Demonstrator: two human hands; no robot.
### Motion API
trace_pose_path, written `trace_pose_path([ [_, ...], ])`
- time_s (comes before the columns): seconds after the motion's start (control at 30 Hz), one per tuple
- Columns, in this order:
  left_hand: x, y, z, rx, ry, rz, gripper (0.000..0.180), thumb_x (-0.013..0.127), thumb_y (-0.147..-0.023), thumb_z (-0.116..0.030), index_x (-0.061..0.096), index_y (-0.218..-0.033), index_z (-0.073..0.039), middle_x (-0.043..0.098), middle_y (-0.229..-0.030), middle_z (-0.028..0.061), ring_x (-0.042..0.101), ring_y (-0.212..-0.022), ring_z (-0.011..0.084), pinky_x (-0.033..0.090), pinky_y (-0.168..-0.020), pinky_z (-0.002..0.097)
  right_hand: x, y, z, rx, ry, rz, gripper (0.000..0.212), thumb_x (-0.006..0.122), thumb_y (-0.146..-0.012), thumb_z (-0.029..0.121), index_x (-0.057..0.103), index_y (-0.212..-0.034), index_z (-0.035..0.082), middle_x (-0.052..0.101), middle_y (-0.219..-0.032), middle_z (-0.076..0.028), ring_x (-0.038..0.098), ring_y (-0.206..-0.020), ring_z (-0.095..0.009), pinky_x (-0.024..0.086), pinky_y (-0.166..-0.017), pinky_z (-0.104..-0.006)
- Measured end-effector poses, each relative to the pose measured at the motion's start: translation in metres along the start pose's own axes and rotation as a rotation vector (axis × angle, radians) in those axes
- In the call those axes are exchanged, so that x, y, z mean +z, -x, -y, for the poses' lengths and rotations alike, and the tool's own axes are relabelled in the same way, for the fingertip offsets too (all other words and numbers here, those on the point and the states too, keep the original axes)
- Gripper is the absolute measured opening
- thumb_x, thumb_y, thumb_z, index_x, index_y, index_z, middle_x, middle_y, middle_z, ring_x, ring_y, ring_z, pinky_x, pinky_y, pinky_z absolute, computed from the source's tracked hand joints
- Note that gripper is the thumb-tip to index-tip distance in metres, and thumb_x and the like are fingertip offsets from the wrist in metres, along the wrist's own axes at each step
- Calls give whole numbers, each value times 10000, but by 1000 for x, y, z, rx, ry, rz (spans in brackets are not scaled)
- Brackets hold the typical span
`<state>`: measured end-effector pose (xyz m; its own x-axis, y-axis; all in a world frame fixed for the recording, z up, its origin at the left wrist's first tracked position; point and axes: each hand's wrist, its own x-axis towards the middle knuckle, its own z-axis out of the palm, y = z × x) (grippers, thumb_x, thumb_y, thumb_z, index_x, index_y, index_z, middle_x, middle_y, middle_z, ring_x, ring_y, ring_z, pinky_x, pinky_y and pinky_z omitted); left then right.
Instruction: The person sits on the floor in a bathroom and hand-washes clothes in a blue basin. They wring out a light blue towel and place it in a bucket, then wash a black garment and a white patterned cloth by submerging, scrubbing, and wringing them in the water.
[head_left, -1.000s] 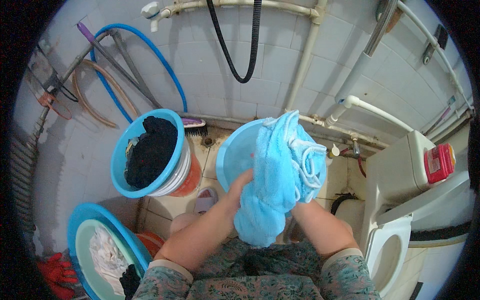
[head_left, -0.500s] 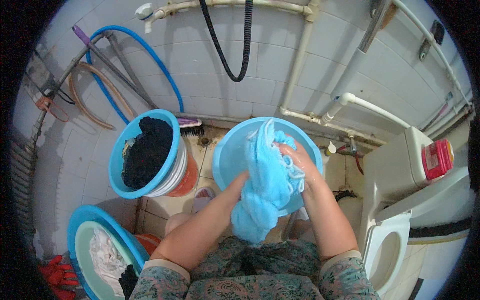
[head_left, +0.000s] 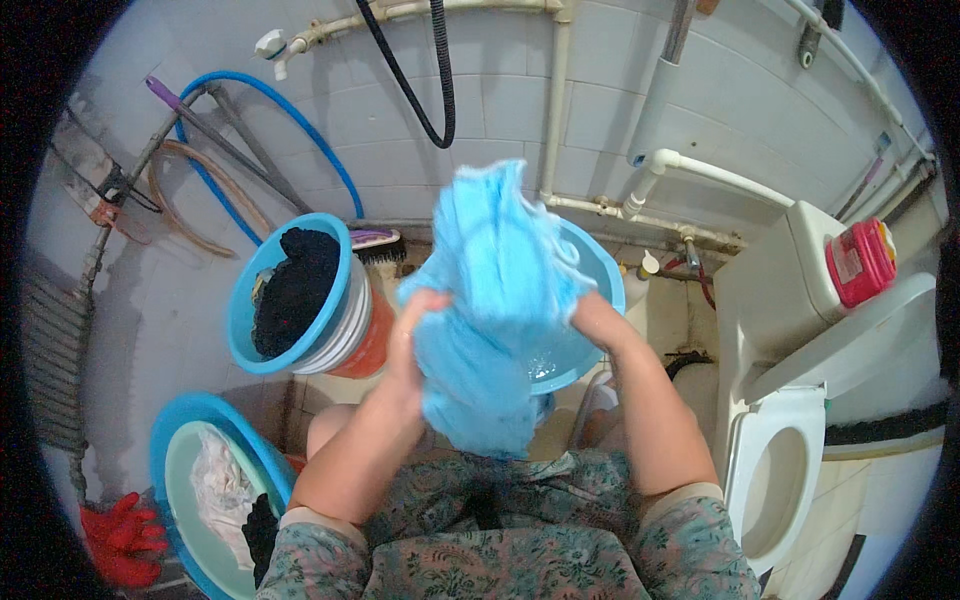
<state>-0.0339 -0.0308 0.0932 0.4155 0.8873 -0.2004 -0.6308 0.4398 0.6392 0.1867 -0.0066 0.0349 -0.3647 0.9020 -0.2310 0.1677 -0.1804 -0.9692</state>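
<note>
A light blue plush cloth with a pale looped edge [head_left: 490, 265] is held up in front of me, above a blue basin [head_left: 603, 260]. My left hand [head_left: 412, 335] grips its left side, thumb showing against the fabric. On the other side my right hand [head_left: 597, 322] has hold of it, with its fingers mostly hidden behind the folds. The cloth covers much of the basin, where some water with bubbles shows at the near right. Its lower part hangs down toward my lap.
To the left, a blue basin with dark clothes [head_left: 240, 335] sits on a bucket [head_left: 362, 345]. Nearer is a pale green tub [head_left: 180, 478] of white and black laundry, beside red gloves [head_left: 125, 540]. A toilet [head_left: 735, 460] stands right; a black hose [head_left: 443, 75] hangs ahead.
The cloth, bunched over the basin before, is now lifted and spread wider. My hands have moved apart, the left one outward and up. The view has shifted slightly.
</note>
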Motion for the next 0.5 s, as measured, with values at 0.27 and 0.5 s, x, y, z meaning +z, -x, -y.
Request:
trace_pose_path([
  [0.27, 37, 10, -82, 235, 268, 352, 427, 448, -810, -368, 506, -1087, -48, 578, -1004, 149, 539, -946, 312, 427, -878, 451, 22, 22, -37, -212, 696, 699, 1202, 816, -427, 384, 152, -1374, 57, 211, -1385, -218, 177, -1300, -331, 154, -1062, -406],
  [0.5, 132, 40, -101, 646, 73, -262, 446, 399, -818, -467, 520, -1045, -102, 550, -1007, 162, 534, -929, 329, 449, -828, 490, 75, 5, -110, -135, 346, 407, 971, 745, -575, 432, 277, -1336, 52, 236, -1371, -210, 208, -1282, -301, 162, -1056, -425],
])
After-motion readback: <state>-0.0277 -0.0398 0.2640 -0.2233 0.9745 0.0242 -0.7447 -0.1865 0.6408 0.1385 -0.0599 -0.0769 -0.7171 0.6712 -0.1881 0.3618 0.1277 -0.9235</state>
